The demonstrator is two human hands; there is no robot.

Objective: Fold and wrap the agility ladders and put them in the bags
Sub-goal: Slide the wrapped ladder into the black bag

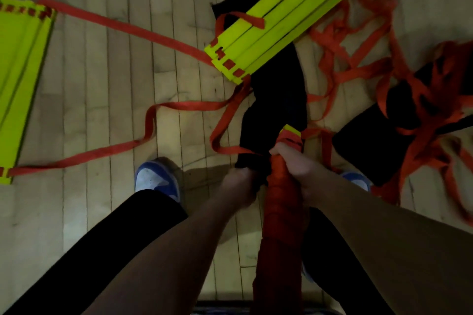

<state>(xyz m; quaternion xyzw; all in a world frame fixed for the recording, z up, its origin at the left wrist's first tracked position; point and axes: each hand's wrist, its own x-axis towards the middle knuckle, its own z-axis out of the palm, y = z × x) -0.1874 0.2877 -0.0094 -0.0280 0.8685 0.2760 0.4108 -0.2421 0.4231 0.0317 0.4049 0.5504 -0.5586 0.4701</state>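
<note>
Nearest, the right hand [294, 174] curls its fingers round the strap-wrapped ladder bundle [281, 212], and the left hand [240, 186], just left of the bundle, seems to pinch the mouth of the black bag [276, 107], though its fingertips are hidden; I judge the bag is held open so the bundle's yellow-tipped end can slide in. Beyond the bundle, a folded stack of yellow rungs [286, 20] lies on the bag's far part, its orange straps [128, 25] loose across the wooden floor [102, 84], so it looks not yet wrapped. Right of the bundle a second black bag [384, 135] lies under tangled straps, and far left a third rung stack [20, 71] waits.
</note>
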